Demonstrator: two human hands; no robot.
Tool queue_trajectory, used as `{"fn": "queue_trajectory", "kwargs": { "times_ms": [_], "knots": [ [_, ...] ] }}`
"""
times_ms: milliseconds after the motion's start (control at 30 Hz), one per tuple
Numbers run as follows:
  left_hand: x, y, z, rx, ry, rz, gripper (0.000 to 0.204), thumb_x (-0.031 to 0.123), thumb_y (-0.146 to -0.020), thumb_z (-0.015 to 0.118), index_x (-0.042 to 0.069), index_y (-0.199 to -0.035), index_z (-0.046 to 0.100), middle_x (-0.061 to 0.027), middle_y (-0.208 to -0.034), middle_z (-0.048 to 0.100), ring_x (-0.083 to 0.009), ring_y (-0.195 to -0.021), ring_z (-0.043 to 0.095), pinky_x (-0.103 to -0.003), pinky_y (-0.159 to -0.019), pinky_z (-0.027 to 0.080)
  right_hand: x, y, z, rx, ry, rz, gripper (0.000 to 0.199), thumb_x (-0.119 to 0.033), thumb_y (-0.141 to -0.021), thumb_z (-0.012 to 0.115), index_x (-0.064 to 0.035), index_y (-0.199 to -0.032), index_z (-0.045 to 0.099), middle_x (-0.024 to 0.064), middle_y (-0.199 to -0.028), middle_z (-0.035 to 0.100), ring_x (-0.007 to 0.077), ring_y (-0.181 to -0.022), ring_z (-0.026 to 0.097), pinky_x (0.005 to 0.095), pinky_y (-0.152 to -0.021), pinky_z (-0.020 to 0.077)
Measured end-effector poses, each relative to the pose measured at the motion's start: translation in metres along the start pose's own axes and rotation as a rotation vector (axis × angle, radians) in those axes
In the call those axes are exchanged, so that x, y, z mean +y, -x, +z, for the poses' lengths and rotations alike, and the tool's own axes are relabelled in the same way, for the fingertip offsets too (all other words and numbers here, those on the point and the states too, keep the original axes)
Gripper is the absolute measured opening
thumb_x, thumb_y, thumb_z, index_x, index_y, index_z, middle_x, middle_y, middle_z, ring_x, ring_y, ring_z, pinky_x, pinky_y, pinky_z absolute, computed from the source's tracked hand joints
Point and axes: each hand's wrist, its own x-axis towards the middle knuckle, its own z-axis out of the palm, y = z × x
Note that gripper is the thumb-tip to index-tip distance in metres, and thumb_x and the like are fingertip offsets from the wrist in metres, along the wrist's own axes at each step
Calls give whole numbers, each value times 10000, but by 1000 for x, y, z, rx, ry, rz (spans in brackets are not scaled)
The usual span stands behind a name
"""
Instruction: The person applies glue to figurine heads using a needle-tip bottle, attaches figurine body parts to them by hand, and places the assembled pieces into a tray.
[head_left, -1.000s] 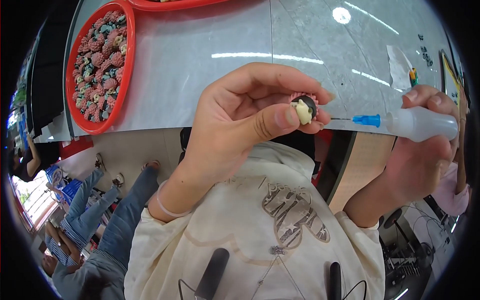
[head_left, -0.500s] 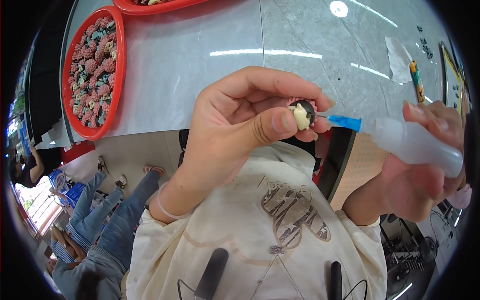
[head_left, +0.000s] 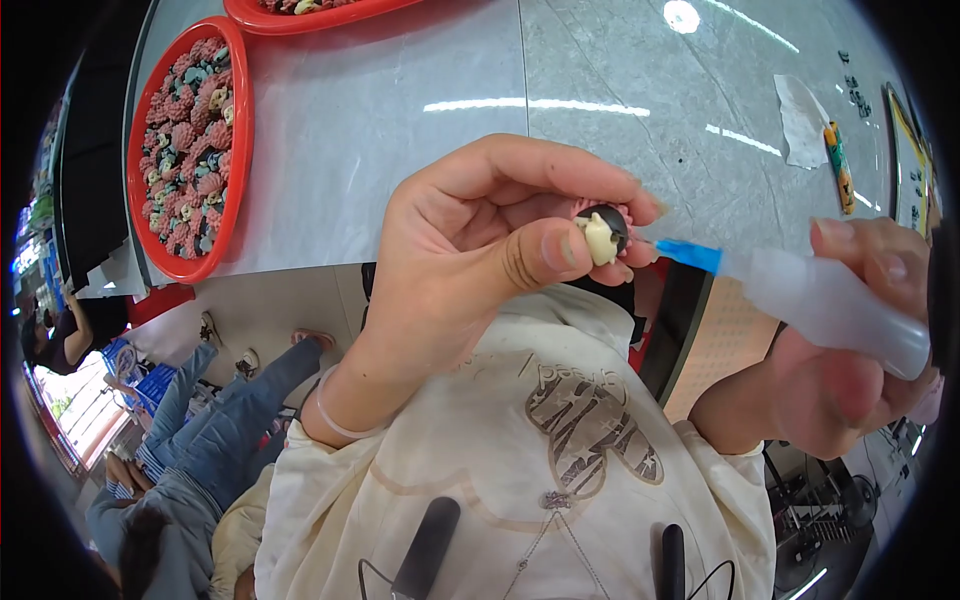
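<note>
Between the thumb and fingers of my left hand [head_left: 470, 235] is a small decorative figure [head_left: 601, 236], cream in front, dark brown around it, with a pink ruffled edge behind. My right hand [head_left: 830, 400] grips a translucent white squeeze bottle [head_left: 835, 312] lying sideways, slightly tilted. A blue needle tip [head_left: 690, 256] on the bottle points left at the figure. Its thin end is very close to the figure's right side; whether they touch, I cannot tell.
A red oval tray [head_left: 240, 150] of pink, dark and cream pieces stands left on the grey table [head_left: 400, 190]. Another red tray [head_left: 330, 22] is at the top. White paper [head_left: 800, 125], a colourful pen-like stick [head_left: 839, 170] and small dark pieces [head_left: 857, 100] lie right. People sit lower left.
The bottle has dipped slightly with my right hand, and its needle end has moved a little down and to the right. My left hand and the figure have barely moved.
</note>
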Motion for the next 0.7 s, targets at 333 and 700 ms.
{"fn": "queue_trajectory", "kwargs": {
  "times_ms": [333, 700],
  "knots": [
    [2, -8, 7, -36, -33, 18, 334, 237, -737, 630, 5, -931, 486, -162, -890, 531, -197, -718, 582, -209, -551, 479, 31, -26, 2, 24, 143, -19, 222, -28, -756, 552, -12, -905, 389, 171, -966, 514, 252, -883, 516, 359, -825, 364],
    [3, 2, -3, 80, -16, 26, 253, 154, -742, 622, -15, -882, 498, -154, -847, 539, -206, -721, 581, -246, -554, 487, 49, -37, 12, -72, 521, -33, 394, 54, -626, 637, -29, -944, 419, 85, -872, 521, 141, -806, 492, 251, -751, 390]
  ]
}}
